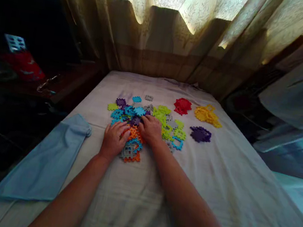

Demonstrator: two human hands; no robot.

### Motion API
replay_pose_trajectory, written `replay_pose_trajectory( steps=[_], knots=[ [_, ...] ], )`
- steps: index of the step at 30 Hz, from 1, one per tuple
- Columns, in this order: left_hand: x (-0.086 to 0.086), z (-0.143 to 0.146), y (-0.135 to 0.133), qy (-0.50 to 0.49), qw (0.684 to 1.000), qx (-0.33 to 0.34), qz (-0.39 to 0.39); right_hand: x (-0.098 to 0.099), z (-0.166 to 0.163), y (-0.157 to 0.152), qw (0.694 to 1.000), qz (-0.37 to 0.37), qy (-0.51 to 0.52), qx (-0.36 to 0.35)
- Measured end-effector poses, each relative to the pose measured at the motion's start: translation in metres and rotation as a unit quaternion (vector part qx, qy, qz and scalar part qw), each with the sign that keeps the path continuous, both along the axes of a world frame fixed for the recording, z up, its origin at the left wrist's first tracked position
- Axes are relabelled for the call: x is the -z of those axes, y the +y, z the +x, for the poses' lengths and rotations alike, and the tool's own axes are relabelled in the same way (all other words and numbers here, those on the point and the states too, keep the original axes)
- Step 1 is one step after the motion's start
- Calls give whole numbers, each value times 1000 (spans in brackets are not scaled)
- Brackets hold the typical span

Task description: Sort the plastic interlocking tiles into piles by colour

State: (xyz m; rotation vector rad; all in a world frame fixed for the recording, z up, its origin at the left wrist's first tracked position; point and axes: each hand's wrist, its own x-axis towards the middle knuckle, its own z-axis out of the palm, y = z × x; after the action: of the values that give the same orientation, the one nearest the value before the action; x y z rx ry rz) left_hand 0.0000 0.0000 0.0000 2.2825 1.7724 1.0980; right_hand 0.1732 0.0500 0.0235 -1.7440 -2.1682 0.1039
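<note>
Two bare forearms [79, 194] reach over a wrinkled pale sheet [215, 183] to one mixed pile [166, 125] mid-bed. It is made of flat plastic tiles, square with toothed edges and cut-out windows, in orange, blue, green, grey and purple. Left hand [113, 138] and right hand [151, 128] rest palm-down on its near side, fingers bent over pieces; whether either grips one I cannot tell. Beyond, to the right, lie three sorted heaps: red heap [182, 106], yellow heap [207, 115], purple heap [200, 134]. One soft blue cloth [48, 158] lies flat on the left.
</note>
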Motion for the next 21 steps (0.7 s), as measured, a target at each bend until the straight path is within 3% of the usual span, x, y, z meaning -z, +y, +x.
replay_pose_trajectory(
  steps=[7, 14, 21],
  knots=[
    [5, -3, 2, 5, 1000, -9, -14, 5, 14, 2, 995, 25, 41, 91],
    [5, -3, 2, 11, 1000, -12, -21, 7, 9, -8, 996, 58, 54, -29],
    [5, -3, 2, 15, 1000, -8, -23, 5, 5, -4, 997, 13, 49, -60]
  ],
)
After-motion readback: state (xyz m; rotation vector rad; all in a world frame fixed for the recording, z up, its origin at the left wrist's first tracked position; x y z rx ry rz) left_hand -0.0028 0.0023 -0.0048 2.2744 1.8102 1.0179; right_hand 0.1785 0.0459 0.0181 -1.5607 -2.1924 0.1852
